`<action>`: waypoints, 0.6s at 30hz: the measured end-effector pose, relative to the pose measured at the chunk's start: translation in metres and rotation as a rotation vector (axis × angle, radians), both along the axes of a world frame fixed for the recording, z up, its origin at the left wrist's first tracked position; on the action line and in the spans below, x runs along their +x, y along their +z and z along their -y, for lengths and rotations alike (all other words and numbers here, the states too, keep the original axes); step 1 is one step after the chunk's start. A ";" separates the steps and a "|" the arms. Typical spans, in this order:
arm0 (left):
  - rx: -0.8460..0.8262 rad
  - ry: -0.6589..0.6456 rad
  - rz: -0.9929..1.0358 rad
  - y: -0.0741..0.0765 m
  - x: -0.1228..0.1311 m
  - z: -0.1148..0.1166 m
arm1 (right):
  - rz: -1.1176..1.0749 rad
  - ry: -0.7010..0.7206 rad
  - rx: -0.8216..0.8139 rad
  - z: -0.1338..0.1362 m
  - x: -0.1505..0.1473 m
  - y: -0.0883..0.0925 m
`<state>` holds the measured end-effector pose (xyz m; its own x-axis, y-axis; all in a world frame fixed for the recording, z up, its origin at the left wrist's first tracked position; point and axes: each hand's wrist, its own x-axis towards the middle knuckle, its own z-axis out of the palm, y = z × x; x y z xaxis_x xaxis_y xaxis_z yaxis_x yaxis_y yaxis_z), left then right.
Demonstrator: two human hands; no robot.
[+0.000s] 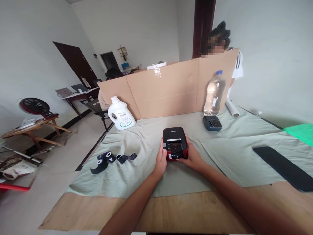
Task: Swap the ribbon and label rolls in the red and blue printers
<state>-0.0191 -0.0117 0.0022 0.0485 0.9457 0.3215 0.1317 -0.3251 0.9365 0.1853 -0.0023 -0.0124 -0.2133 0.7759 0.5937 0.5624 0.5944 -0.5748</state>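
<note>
A black and red label printer [174, 134] rests on the cloth in the middle of the table, between my two hands. My left hand [160, 160] presses along its left side, fingers closed against the casing. Around the right side and front corner curls my right hand [194, 157], its fingertips at the lower front edge. A dark shiny strip [177, 154] shows at the printer's front opening. Off to the left lie several rolls of black ribbon [110, 156], some partly unwound. Behind and to the right stands a second, smaller dark device [212, 123].
A cardboard screen [163, 91] stands across the back. Before it are a white detergent bottle [121, 114] and a clear blue-capped bottle [214, 93]. A black slab [283, 166] lies at right, by a white roll [231, 107]. A person [237, 62] is behind the screen.
</note>
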 end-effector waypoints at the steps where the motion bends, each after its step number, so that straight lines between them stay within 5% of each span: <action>1: -0.010 -0.004 0.002 0.001 0.000 0.000 | 0.007 -0.004 -0.003 0.000 0.000 0.000; 18: -0.016 -0.014 -0.021 0.001 -0.002 0.004 | 0.042 -0.008 0.004 0.003 0.001 0.008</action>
